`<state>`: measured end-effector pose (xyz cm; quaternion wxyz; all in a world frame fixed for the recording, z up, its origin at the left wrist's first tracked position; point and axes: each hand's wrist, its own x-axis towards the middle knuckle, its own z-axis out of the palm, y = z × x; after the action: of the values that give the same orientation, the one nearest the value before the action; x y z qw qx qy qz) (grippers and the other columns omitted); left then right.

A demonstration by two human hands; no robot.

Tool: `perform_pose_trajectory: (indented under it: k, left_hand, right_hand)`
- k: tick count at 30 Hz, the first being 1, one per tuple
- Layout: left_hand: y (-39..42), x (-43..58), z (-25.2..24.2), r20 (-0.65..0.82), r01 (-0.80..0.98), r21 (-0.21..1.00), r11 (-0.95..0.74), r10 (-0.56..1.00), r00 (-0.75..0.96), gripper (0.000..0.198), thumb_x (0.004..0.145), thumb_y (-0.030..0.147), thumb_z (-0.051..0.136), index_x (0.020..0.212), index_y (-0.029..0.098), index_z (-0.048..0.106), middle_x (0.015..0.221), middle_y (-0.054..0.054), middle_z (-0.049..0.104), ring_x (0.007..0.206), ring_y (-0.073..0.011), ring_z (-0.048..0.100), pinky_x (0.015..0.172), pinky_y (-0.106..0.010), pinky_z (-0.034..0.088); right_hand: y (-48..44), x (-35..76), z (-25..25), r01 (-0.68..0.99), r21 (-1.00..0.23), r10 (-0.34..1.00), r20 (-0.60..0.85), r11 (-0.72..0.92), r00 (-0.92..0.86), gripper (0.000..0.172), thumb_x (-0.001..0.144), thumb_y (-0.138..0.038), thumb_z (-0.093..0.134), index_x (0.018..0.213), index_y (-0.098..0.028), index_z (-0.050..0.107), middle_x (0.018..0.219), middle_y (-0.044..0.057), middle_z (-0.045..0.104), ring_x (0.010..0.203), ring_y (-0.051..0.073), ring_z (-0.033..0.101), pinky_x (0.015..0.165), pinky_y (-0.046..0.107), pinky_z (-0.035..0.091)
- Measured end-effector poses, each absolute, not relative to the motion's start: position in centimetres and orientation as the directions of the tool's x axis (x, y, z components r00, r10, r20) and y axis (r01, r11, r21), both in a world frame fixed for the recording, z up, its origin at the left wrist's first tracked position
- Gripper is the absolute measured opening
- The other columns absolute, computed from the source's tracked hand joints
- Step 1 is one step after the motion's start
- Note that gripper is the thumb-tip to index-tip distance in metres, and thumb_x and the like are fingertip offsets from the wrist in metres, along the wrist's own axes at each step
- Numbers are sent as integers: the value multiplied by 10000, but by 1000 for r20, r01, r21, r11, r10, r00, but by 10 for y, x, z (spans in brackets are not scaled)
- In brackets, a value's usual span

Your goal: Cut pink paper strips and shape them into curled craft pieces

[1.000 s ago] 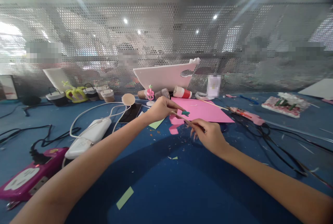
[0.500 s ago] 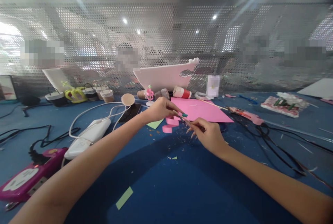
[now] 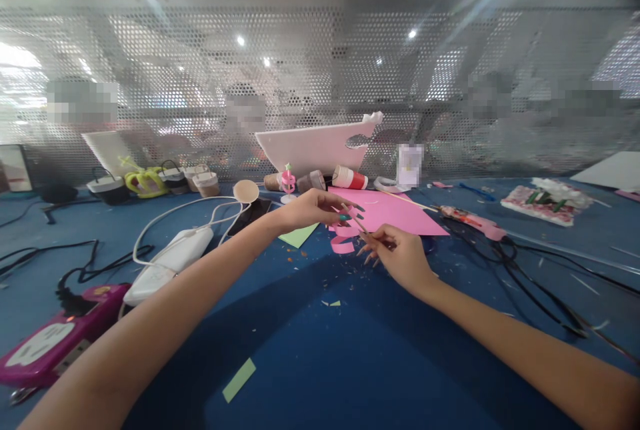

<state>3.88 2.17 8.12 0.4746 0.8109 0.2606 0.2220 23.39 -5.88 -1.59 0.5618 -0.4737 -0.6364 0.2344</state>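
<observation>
Over the middle of the blue table, my left hand (image 3: 316, 209) has its fingers closed around a curling pink paper strip (image 3: 343, 245), which hangs in a loop below them. My right hand (image 3: 400, 253) pinches a thin stick (image 3: 357, 219) between thumb and fingertips. The stick's far end reaches up to the strip at my left fingers; whether the strip is wound on it is hard to make out. Behind both hands lies a pink paper sheet (image 3: 405, 217). A light green paper piece (image 3: 300, 235) rests under my left wrist.
Left: a white power bank-like block (image 3: 173, 263) with cables and a magenta power strip (image 3: 65, 333). Behind: paper cups (image 3: 350, 178), a small pink ornament (image 3: 287, 181) and a white board (image 3: 315, 147). Right: a pink corded tool (image 3: 473, 222). A green scrap (image 3: 239, 380) lies in front.
The pink strip's hanging loop has shifted right, toward my right hand. My left fingers have spread and shifted slightly around the strip. My right hand has barely moved.
</observation>
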Motion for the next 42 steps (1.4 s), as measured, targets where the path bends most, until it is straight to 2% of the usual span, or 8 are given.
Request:
perform_pose_trajectory:
  k: [5,12,15,20,24,28,36,42]
  left_hand:
    - [18,37,83,90,212,877,-430,581,809,431,730,166,694,1160,177,657,1010,-81,704,940,-159,630,806,-286,499]
    - [16,37,80,122,118,908,-402,522,844,569,581,105,783,1133,186,670,1104,-113,683,1011,-214,629,765,-307,522]
    - [21,36,76,146,76,927,-366,540,829,535,555,78,785,1073,180,695,1071,-103,703,1000,-208,640,796,-323,523]
    - [27,42,71,159,76,938,-338,616,772,384,544,115,797,919,130,717,928,-90,728,851,-175,663,756,-305,518]
    - [23,48,66,249,34,922,-385,660,709,312,540,188,821,813,111,689,821,-53,702,763,-134,634,722,-275,494]
    - [19,53,59,263,8,925,-380,656,708,321,607,250,803,873,115,686,740,-12,659,674,-92,583,672,-251,473]
    - [12,64,42,249,-52,960,-275,754,608,387,613,269,808,940,119,664,718,-5,640,628,-95,584,636,-257,486]
    - [6,70,33,253,-131,967,-217,818,516,300,588,228,816,814,130,644,686,10,627,634,-98,600,634,-241,486]
  right_hand:
    - [-59,234,-15,327,-844,870,481,425,108,388,778,-552,637,690,-179,575,615,61,680,479,189,656,444,276,521]
    - [-62,231,-10,226,-887,893,435,403,114,435,719,-602,660,664,-187,542,600,63,679,429,181,629,392,281,509]
    - [-61,230,-10,206,-893,895,429,400,122,449,698,-618,663,658,-189,534,584,56,676,416,171,621,380,268,503]
    - [-58,230,-14,233,-892,894,425,388,141,420,707,-580,674,681,-178,556,602,60,681,437,169,630,402,270,514]
    - [-61,229,-13,256,-877,893,440,406,91,392,725,-553,668,733,-165,616,589,53,680,440,165,623,412,270,515]
    - [-67,225,-6,272,-869,892,447,413,71,398,733,-561,660,761,-164,653,568,39,678,383,153,583,369,266,488]
    - [-71,223,-7,292,-876,909,414,383,53,380,745,-561,658,712,-185,617,589,52,694,405,169,600,378,271,484]
    - [-70,224,-8,316,-864,902,428,393,49,388,757,-571,642,703,-190,599,600,52,696,386,164,585,371,276,474]
